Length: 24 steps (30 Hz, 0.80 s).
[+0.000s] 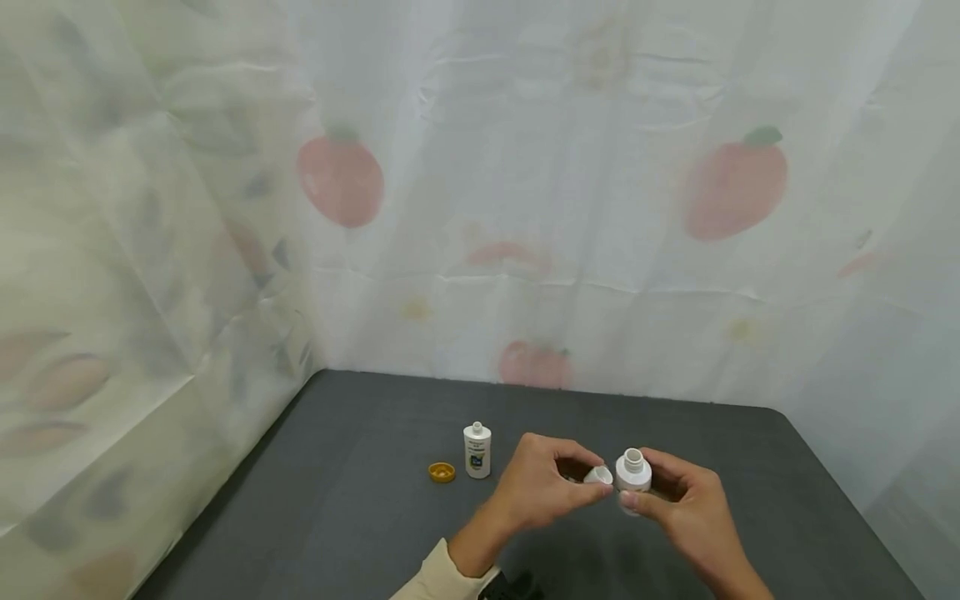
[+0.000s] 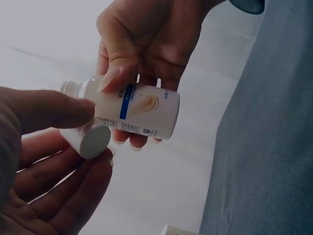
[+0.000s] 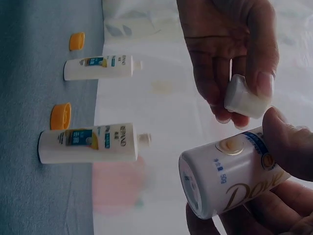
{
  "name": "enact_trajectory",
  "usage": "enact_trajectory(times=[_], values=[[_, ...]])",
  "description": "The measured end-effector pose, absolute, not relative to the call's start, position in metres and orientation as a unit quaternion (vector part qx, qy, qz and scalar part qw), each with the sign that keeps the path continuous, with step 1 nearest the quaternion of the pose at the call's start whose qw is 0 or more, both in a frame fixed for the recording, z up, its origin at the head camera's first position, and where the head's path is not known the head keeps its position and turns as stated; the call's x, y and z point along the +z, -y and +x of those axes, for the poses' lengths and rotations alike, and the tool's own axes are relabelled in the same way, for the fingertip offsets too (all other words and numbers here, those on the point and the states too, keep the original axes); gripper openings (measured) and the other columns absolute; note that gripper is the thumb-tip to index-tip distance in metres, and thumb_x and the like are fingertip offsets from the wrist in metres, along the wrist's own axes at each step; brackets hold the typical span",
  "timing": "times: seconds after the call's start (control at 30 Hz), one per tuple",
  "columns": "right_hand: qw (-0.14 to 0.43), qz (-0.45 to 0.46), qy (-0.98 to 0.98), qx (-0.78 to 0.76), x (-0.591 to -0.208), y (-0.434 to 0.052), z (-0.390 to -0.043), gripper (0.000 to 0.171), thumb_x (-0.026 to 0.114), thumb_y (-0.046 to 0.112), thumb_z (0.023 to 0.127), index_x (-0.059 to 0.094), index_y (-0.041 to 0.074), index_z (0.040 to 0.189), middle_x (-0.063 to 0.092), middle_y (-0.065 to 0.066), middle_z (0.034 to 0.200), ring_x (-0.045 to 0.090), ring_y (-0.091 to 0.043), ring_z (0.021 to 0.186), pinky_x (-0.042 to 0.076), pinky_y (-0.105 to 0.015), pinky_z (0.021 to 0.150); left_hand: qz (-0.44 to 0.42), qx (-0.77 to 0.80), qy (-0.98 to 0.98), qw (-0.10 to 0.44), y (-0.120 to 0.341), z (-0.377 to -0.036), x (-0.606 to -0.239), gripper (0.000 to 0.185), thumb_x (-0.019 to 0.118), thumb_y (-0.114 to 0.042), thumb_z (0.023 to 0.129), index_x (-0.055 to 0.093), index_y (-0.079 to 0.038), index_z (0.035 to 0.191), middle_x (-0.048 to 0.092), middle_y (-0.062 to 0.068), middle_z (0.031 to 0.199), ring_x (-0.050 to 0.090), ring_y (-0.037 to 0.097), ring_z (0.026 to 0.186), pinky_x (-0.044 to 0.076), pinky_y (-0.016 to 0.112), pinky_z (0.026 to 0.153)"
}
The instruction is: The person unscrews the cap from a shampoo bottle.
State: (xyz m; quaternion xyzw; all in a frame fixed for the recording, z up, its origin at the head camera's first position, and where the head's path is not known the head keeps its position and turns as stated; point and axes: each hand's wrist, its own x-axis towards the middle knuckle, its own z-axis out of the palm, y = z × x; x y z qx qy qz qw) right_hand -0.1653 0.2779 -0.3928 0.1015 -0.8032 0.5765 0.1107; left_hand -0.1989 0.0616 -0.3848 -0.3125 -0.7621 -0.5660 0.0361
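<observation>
Right hand (image 1: 678, 500) grips bottle (image 1: 633, 472), base hidden by fingers, open neck upright; left hand (image 1: 536, 487) pinches cap (image 1: 598, 476) beside it

We see a dark grey table (image 1: 360, 500) whose far edge and left edge meet a pale curtain printed with fruit. On it, left of the middle, stands a small white bottle (image 1: 477, 450) with a blue and yellow label, upright and uncapped. Just to its left an orange cap (image 1: 442, 472) lies on the tabletop, near the bottle but apart from it.
</observation>
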Motion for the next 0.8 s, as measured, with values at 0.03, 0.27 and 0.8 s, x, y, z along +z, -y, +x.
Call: enact_trajectory(times=[0.03, 0.27, 0.8], values=[[0.111, 0.101, 0.804, 0.576, -0.393, -0.279, -0.166, 0.050, 0.087, 0.000, 0.080, 0.070, -0.004, 0.127, 0.079, 0.012, 0.102, 0.075, -0.004, 0.089, 0.063, -0.025, 0.072, -0.310, -0.567, 0.762, 0.038, -0.063, -0.199, -0.386, 0.014, 0.085, -0.014, 0.088, 0.082, -0.008, 0.100, 0.081, 0.011, 0.092, 0.070, -0.006, 0.076, 0.059, 0.017, 0.071], [0.098, 0.093, 0.806, 0.576, -0.395, -0.287, -0.171, 0.050, 0.086, -0.001, 0.080, 0.069, -0.006, 0.127, 0.079, 0.014, 0.102, 0.075, -0.002, 0.091, 0.062, -0.022, 0.075, -0.314, -0.563, 0.763, 0.040, -0.070, -0.201, -0.394, 0.024, 0.082, -0.007, 0.089, 0.079, -0.006, 0.113, 0.080, 0.011, 0.106, 0.075, 0.001, 0.090, 0.060, 0.016, 0.079], [0.100, 0.072, 0.803, 0.583, -0.403, -0.299, -0.181, 0.053, 0.086, -0.005, 0.079, 0.066, -0.012, 0.128, 0.076, 0.020, 0.100, 0.074, 0.002, 0.091, 0.062, -0.022, 0.074, -0.307, -0.475, 0.811, 0.150, -0.084, -0.201, -0.401, 0.025, 0.083, -0.013, 0.090, 0.081, -0.012, 0.114, 0.081, 0.001, 0.111, 0.076, 0.005, 0.100, 0.058, 0.014, 0.084]])
